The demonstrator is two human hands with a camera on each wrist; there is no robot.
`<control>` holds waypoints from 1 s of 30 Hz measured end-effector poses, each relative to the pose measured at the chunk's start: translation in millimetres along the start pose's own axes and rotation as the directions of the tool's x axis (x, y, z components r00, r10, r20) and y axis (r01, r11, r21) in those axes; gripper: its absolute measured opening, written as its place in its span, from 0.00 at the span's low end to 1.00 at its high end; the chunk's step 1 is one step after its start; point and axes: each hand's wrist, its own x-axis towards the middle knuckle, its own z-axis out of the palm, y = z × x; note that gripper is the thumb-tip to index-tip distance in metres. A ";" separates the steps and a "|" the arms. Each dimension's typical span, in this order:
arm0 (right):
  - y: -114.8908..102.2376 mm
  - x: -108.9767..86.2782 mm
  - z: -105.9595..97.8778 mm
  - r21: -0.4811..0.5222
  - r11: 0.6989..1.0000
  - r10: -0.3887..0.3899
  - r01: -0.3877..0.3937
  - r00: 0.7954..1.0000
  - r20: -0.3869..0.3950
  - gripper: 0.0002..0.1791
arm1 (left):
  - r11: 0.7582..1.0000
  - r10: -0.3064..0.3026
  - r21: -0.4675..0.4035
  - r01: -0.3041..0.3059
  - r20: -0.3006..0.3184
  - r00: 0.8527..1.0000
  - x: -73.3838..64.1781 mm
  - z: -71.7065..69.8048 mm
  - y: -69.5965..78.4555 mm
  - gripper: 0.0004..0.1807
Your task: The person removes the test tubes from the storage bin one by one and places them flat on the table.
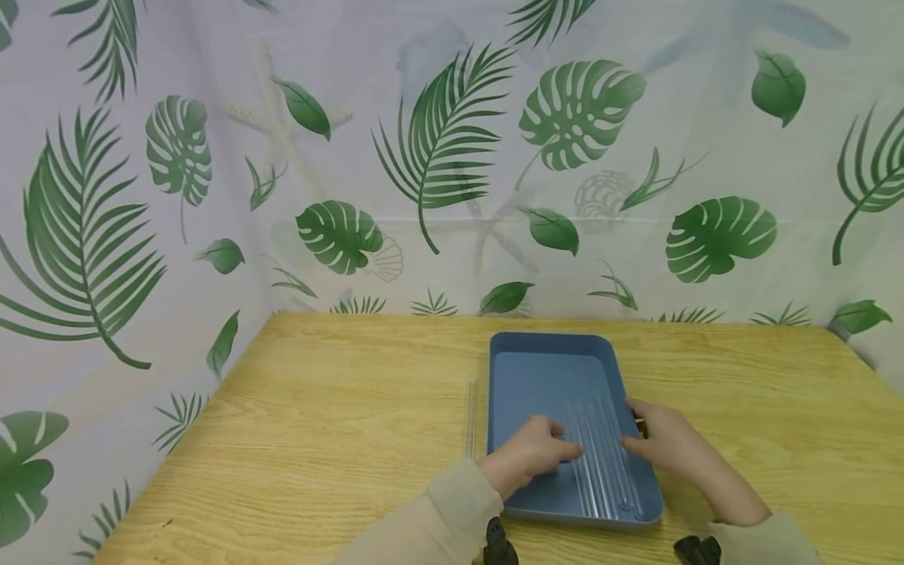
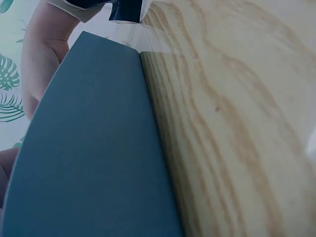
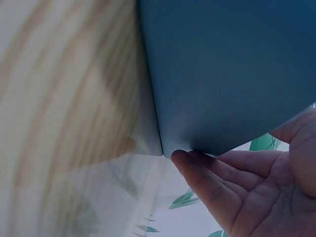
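Observation:
A blue rectangular tray [image 1: 547, 377] sits on the wooden table. Several clear tubes [image 1: 600, 463] lie side by side along its right half. My left hand [image 1: 533, 451] reaches over the tray, thumb and forefinger apart, the thumb tip close to the leftmost tube; I see nothing held, though its other fingers are partly hidden. At the tray's right wall, my right hand [image 1: 667, 435] holds the rim, thumb at the top edge. The right wrist view shows its fingertips [image 3: 180, 158] against the outer wall. On the table left of the tray lies clear tubing [image 1: 471, 420].
A pale wood-grain table [image 1: 339, 408] extends to both sides of the tray. Behind it hangs a white curtain [image 1: 452, 275] printed with green leaves. A black device [image 1: 500, 541] is worn at the left wrist, and another [image 1: 698, 549] at the right.

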 end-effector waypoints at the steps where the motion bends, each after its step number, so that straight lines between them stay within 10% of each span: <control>1: 0.1 0.0 0.1 0.000 1.000 0.001 -0.001 1.000 0.002 0.33 | 1.000 0.001 -0.005 -0.001 -0.001 1.000 0.2 0.3 -0.1 0.24; 23: 1.7 0.8 1.8 -0.015 1.000 -0.020 0.020 1.000 -0.014 0.33 | 0.994 0.090 -0.053 -0.092 -0.042 0.995 3.9 4.1 -7.7 0.21; 30: 2.1 0.9 0.8 -0.020 1.000 -0.014 0.014 1.000 -0.009 0.33 | 0.986 0.158 0.065 -0.154 -0.069 0.985 8.1 6.9 -10.3 0.12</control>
